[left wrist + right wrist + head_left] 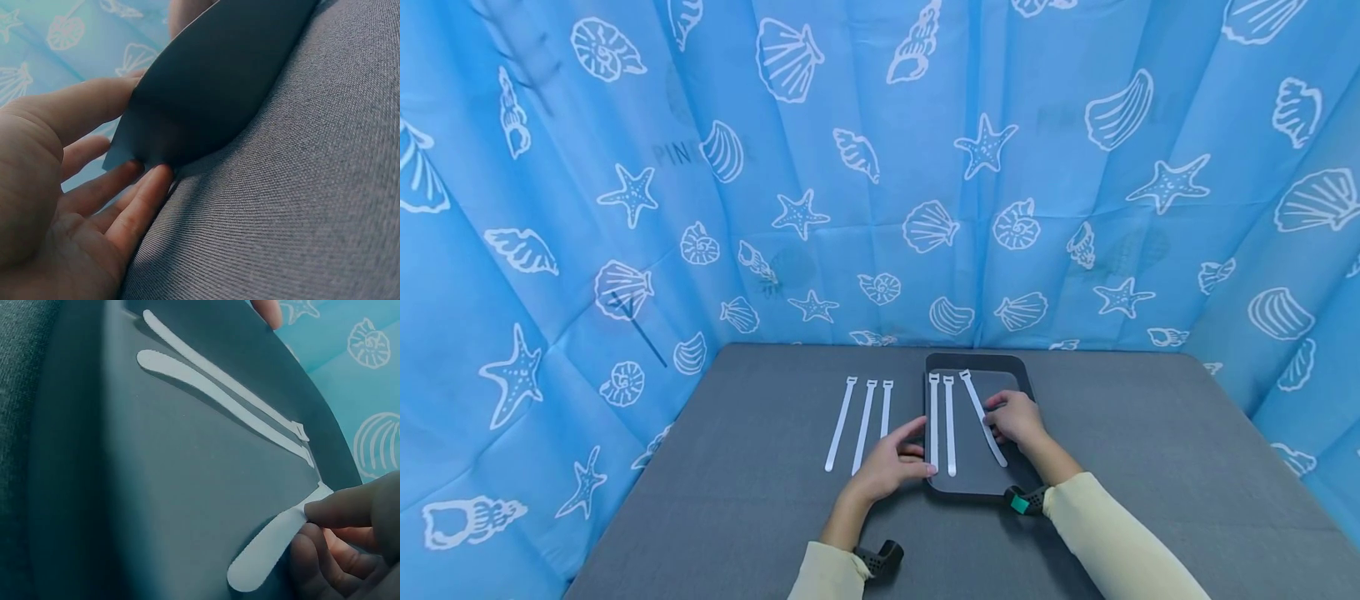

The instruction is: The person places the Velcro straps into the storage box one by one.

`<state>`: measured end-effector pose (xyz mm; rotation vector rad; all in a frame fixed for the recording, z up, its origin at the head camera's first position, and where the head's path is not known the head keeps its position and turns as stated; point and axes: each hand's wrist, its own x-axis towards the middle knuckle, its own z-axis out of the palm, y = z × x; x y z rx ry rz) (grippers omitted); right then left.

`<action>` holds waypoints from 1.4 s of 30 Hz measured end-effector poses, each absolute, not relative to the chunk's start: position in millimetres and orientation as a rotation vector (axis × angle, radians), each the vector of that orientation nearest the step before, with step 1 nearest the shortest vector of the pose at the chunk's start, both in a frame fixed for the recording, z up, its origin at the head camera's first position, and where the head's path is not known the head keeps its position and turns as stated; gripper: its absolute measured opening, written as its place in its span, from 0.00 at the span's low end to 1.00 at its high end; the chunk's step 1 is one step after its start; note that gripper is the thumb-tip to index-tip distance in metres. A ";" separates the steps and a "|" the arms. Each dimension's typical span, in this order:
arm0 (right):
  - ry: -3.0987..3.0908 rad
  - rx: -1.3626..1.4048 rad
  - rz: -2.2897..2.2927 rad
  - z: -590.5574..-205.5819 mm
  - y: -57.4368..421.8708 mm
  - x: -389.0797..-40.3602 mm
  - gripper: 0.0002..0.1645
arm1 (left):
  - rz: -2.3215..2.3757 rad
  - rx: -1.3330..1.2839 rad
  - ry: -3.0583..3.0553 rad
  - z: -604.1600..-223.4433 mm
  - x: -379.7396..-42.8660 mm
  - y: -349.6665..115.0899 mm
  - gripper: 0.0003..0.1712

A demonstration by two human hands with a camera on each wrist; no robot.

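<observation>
I have the slanted white strap (259, 555) inside the tray (977, 362), pinched by the right hand (1017, 418). Two straps (950, 425) lie along the tray's left side; the left hand (880, 471) grips its left wall. Three straps (841, 423) lie left of the tray. A left-hand tug could skew my row.

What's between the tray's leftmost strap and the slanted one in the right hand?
One more white strap, nearer the leftmost strap; then bare tray floor up to the slanted strap. Head view shows it.
</observation>
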<state>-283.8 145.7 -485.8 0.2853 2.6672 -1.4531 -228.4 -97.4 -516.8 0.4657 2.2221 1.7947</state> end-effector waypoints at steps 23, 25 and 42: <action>2.676 0.051 -1.138 -482.3 148.7 -282.8 0.22 | 1.777 0.441 2.241 -521.2 -231.5 -97.1 0.44; 2.677 0.019 -1.127 -481.3 148.3 -281.2 0.22 | 1.774 0.435 2.246 -520.9 -231.7 -97.3 0.44; 2.802 -0.389 -1.001 -476.2 151.5 -277.5 0.28 | 1.769 0.428 2.236 -519.0 -230.3 -97.1 0.45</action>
